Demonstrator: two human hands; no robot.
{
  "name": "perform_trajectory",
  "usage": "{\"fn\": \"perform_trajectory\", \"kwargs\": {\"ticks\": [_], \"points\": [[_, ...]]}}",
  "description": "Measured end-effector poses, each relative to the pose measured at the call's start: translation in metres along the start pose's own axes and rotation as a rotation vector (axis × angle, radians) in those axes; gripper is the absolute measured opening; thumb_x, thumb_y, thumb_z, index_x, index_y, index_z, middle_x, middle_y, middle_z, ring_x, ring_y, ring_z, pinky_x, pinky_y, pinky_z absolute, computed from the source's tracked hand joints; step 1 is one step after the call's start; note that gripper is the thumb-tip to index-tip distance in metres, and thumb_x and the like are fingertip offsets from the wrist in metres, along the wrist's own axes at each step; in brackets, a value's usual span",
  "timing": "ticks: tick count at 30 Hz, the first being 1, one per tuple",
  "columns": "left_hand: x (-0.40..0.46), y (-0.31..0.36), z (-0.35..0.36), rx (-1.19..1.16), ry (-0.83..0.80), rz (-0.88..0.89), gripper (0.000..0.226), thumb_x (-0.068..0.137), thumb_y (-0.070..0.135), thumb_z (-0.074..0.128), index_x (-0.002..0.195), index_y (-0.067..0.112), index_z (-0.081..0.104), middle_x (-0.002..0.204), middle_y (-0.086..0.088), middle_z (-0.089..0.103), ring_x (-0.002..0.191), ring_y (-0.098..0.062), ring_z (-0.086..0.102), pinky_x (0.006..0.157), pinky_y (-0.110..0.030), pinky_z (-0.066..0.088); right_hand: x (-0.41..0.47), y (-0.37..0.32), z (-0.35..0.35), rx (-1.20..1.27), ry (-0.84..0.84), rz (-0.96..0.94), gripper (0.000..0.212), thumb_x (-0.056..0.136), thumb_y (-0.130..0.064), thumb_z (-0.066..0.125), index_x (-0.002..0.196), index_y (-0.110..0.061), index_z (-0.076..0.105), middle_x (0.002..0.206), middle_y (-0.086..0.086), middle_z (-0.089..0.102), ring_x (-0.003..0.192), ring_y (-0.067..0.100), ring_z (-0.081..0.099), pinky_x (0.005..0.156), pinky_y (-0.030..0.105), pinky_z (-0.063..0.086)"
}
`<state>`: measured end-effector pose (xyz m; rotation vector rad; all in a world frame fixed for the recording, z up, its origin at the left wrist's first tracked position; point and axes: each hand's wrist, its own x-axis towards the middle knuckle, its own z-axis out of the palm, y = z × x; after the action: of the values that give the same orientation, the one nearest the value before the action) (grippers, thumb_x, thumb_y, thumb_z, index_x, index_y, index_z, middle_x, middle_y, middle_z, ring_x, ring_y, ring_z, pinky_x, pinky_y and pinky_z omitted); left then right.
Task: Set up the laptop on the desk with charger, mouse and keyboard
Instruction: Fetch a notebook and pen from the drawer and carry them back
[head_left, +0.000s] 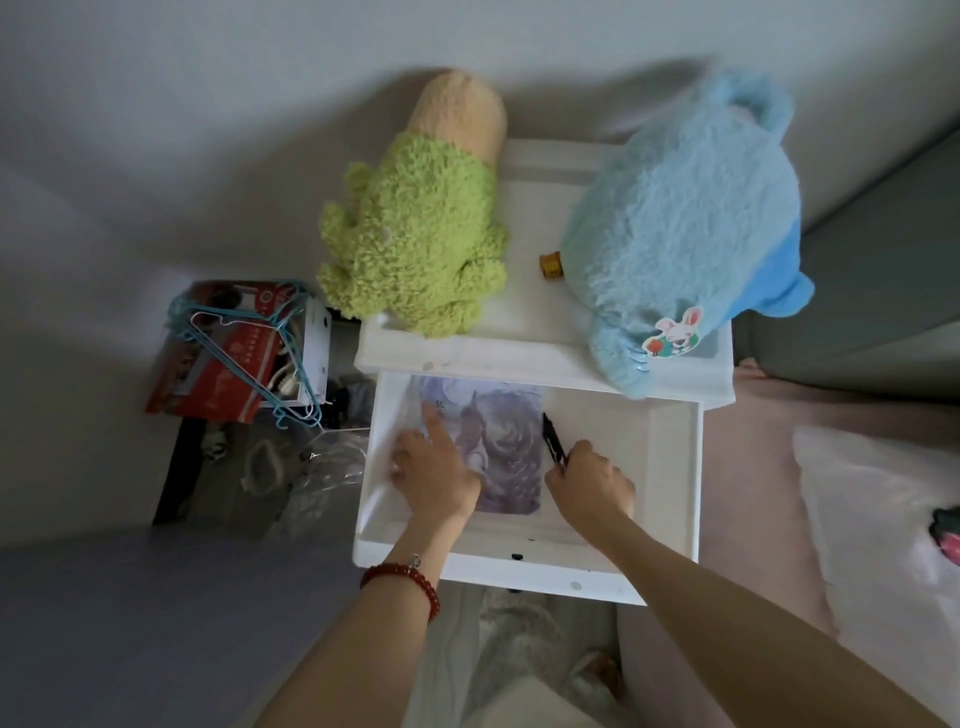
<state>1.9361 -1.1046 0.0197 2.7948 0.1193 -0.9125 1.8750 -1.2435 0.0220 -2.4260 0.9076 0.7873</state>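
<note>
Both hands reach into the open white drawer. The left hand is open, its pointing finger pressing the purple picture sheet. The right hand pinches a black pen. On top sit a fuzzy green plush toy and a fluffy blue plush toy.
</note>
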Motion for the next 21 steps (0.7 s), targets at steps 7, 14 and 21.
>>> {"fn": "perform_trajectory", "kwargs": {"ticks": [7,14,21], "points": [[-0.007,0.001,-0.016,-0.603,-0.054,-0.097,0.042,0.095,0.032,0.043,0.123,0.000,0.043,0.117,-0.018,0.052,0.101,-0.031,0.054,0.080,-0.035,0.045,-0.004,-0.003,-0.019,0.225,-0.058,0.062,0.020,0.094,-0.016,0.033,0.105,-0.005,0.044,0.107,0.022,0.060,0.096,0.039,0.057,0.077,0.039,0.042],[-0.058,0.007,-0.053,-1.194,-0.264,-0.226,0.021,0.092,0.015,0.049,0.111,0.006,0.046,0.103,-0.014,0.061,0.090,-0.028,0.063,0.081,-0.044,0.053,-0.055,0.000,-0.057,0.041,0.163,-0.221,0.025,0.095,-0.025,0.040,0.110,-0.012,0.055,0.117,0.009,0.048,0.105,0.027,0.047,0.080,0.040,0.048],[-0.140,-0.009,-0.069,-1.874,-0.576,0.032,0.048,0.085,-0.008,0.046,0.130,0.008,0.042,0.120,-0.024,0.059,0.106,-0.037,0.061,0.079,-0.049,0.056,-0.122,-0.005,-0.077,0.091,0.149,-0.584,0.033,0.092,-0.012,0.043,0.124,-0.013,0.052,0.118,0.010,0.046,0.111,0.026,0.041,0.090,0.033,0.042]]}}
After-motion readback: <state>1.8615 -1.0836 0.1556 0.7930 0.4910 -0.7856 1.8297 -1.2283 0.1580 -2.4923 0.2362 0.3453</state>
